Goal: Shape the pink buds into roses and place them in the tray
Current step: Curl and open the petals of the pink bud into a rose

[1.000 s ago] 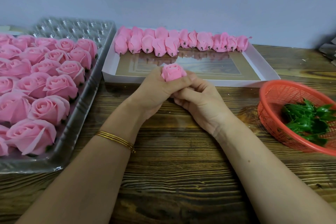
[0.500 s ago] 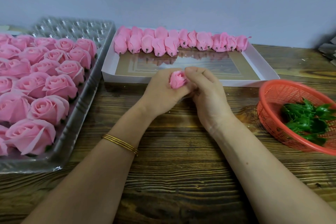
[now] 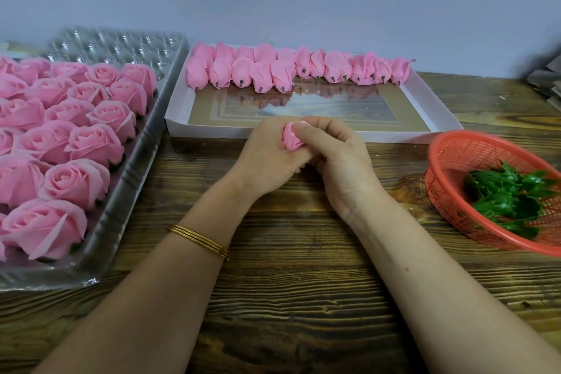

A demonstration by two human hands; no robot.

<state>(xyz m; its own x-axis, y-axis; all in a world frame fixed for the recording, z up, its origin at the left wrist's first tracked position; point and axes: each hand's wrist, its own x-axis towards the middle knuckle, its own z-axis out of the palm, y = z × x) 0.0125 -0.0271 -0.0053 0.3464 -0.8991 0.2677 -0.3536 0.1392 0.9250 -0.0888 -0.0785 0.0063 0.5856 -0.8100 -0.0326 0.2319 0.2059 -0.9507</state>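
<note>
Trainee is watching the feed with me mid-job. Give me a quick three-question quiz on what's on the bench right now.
1. True or false: the left hand and the right hand both grip one pink bud above the wooden table.
2. Multiple choice: the red basket holds A) green leaf pieces, B) pink petals, C) scissors.
3. Fill in: the finished roses sit in the clear plastic tray on the person's ___ side.

Key: 1 true; 2 A; 3 left.
</note>
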